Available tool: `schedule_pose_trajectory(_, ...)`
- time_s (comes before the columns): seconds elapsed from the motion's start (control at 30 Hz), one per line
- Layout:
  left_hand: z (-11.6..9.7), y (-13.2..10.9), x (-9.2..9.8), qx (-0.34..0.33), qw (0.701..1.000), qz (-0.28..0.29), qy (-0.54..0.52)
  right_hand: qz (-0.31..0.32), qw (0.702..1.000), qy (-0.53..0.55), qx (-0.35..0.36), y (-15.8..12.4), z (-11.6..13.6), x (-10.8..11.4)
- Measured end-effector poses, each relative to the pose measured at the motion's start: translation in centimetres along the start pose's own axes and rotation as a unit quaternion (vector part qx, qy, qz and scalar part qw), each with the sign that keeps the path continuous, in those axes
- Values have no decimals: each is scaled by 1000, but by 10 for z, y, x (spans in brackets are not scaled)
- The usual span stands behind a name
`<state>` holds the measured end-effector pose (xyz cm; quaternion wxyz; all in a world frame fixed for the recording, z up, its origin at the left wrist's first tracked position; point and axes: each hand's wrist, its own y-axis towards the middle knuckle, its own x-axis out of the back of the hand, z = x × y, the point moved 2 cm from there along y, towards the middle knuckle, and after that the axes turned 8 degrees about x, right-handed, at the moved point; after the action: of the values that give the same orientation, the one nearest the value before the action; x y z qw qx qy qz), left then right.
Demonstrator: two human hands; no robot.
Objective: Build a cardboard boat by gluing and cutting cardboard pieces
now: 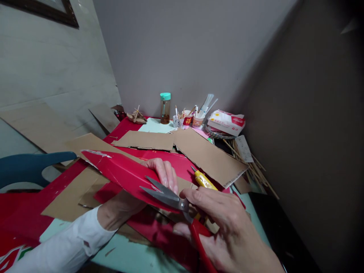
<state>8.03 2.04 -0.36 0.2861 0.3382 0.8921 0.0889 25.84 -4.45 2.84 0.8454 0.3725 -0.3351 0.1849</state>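
Near left: red cardboard strip [122, 172], gripped by left hand [162, 174], fingers over its edge. Right hand [227, 227] closed on red-handled scissors [170, 197], blades parted at the strip. Far: teal-lidded bottle [165, 108], brown contents low; paper cups [196, 121] holding sticks.

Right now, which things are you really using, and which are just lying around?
In use: red card, held by the left hand; scissors, in the right hand, blades open at the card's edge.
Lying about: yellow tube, brown cardboard sheets, teal-capped bottle, cups of sticks, tissue pack, loose wooden sticks.
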Motion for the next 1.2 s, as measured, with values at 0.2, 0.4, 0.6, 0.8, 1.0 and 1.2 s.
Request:
schedule_pose_trajectory(0.2,2,-1,-3,14,1000,-18,-7,-28,999,1,18,-4,-4,-5)
schedule_pose_trajectory(0.4,0,-1,-4,15,999,-36,5,-7,999,-27,18,-11,-7,-7)
schedule_pose_trajectory(0.6,0,1,-3,29,999,-41,22,-65,997,39,-17,-7,-6,-1)
schedule_pose_trajectory(0.8,5,1,-1,51,995,-69,59,-95,994,-4,-51,-4,-5,3)
schedule_pose_trajectory(1.0,3,-8,-9,117,982,-121,80,-76,993,36,-79,-3,-10,-15)
schedule_pose_trajectory(1.2,-9,-7,-4,87,950,-300,-28,-9,975,84,-205,-5,-25,-25)
